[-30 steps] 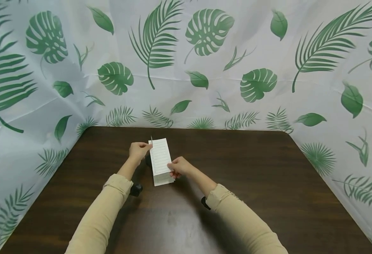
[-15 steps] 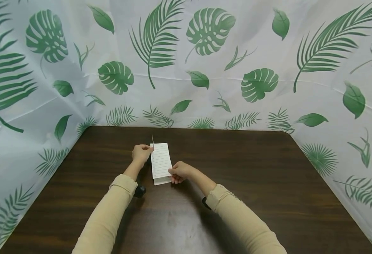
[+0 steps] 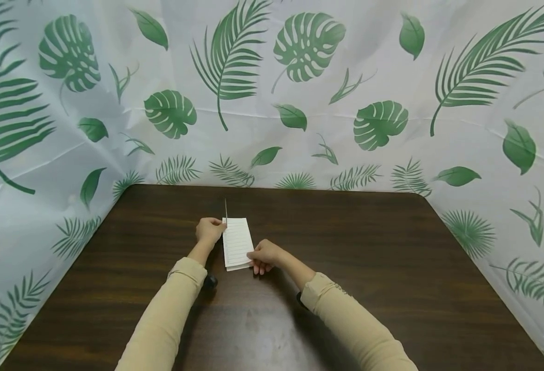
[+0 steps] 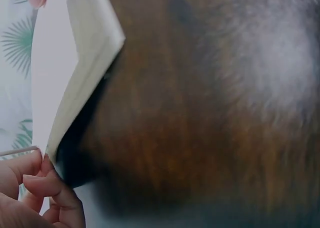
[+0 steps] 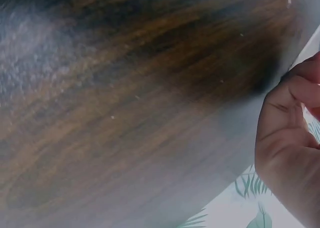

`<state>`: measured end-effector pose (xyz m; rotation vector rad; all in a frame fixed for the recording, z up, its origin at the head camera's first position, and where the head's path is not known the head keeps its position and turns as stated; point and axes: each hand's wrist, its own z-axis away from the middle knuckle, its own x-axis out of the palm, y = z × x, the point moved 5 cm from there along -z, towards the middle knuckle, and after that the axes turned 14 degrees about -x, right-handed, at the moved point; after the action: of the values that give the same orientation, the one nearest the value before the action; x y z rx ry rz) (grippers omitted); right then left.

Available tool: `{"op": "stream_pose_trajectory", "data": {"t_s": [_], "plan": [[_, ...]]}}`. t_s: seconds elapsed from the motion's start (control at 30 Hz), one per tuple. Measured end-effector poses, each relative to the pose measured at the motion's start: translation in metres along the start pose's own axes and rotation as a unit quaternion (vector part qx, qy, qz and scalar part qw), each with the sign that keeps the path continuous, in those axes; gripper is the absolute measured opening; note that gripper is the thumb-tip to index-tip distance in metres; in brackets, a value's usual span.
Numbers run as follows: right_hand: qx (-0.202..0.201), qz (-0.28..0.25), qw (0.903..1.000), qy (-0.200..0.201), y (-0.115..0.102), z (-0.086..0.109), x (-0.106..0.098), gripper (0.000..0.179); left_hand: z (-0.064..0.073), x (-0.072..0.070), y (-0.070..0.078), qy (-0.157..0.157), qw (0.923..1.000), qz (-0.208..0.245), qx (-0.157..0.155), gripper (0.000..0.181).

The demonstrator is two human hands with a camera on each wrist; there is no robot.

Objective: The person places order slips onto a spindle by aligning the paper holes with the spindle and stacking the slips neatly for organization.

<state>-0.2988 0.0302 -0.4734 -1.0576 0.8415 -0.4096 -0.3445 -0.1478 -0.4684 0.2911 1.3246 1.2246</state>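
A white lined paper (image 3: 237, 241) is held just above the brown table, with a second pale layer showing under its near end. My left hand (image 3: 210, 230) pinches its upper left edge. A thin stick-like piece (image 3: 226, 208) sticks up from those fingertips; its kind is unclear. My right hand (image 3: 266, 255) pinches the lower right edge between thumb and fingers. In the left wrist view, a white layer (image 4: 55, 63) and a cream layer (image 4: 97, 43) meet near the left fingers (image 4: 47, 188). The right wrist view shows the curled right hand (image 5: 290, 123), its fingertips cut off.
The dark wood table (image 3: 369, 268) spreads around both hands, glossy near the front. A white curtain with green leaves (image 3: 295, 154) hangs behind and along the sides. A dark wrist device (image 3: 210, 282) shows under the left cuff.
Both hands have moved slightly toward the person and down with the upper paper layer. It now covers more of the layer beneath, so less of that shows at the near end.
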Motion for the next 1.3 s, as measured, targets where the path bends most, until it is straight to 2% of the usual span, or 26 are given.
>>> {"op": "stream_pose_trajectory", "data": {"t_s": [0.13, 0.33, 0.53, 0.67, 0.7, 0.77, 0.9, 0.93, 1.1, 1.2, 1.3], "plan": [[0.001, 0.006, 1.0, 0.005, 0.002, 0.001, 0.003, 0.039, 0.009, 0.002, 0.0, 0.015, 0.9998, -0.01, 0.008, 0.021], [0.0, 0.022, 0.9996, 0.017, 0.002, 0.001, 0.003, 0.039, 0.009, 0.002, 0.0, 0.033, 0.9992, -0.008, 0.019, 0.018], [0.001, 0.02, 0.9998, -0.001, 0.003, -0.001, 0.002, 0.04, 0.002, 0.005, -0.004, 0.014, 0.9999, 0.006, 0.0, 0.014], [0.002, 0.023, 0.9997, -0.013, 0.003, -0.001, 0.002, 0.039, -0.009, 0.01, -0.007, 0.01, 0.9998, -0.012, -0.008, 0.011], [0.001, 0.027, 0.9995, -0.014, 0.003, -0.001, 0.002, 0.039, -0.014, 0.013, -0.009, 0.018, 0.9998, -0.013, 0.003, 0.009], [0.001, 0.036, 0.9993, -0.015, 0.004, -0.001, 0.001, 0.038, -0.018, 0.015, -0.009, 0.019, 0.9994, -0.029, 0.001, 0.008], [0.001, 0.051, 0.9987, -0.009, 0.004, -0.003, 0.001, 0.037, -0.013, 0.014, -0.004, 0.013, 0.9991, -0.039, -0.01, 0.009], [0.002, 0.051, 0.9987, -0.008, 0.005, -0.003, 0.001, 0.038, -0.007, 0.012, -0.002, 0.0, 0.9989, -0.039, -0.026, 0.009], [0.005, 0.026, 0.9996, 0.005, 0.01, -0.005, 0.001, 0.038, 0.005, 0.007, 0.0, -0.03, 0.9991, -0.001, -0.03, 0.012], [0.006, -0.006, 0.9997, 0.024, 0.014, -0.004, 0.001, 0.036, 0.005, 0.006, 0.0, -0.039, 0.9989, 0.0, -0.027, 0.016], [0.0, -0.052, 0.9975, 0.048, 0.018, -0.002, -0.002, 0.025, 0.003, 0.008, -0.002, -0.049, 0.9985, 0.002, -0.023, 0.017]]}}
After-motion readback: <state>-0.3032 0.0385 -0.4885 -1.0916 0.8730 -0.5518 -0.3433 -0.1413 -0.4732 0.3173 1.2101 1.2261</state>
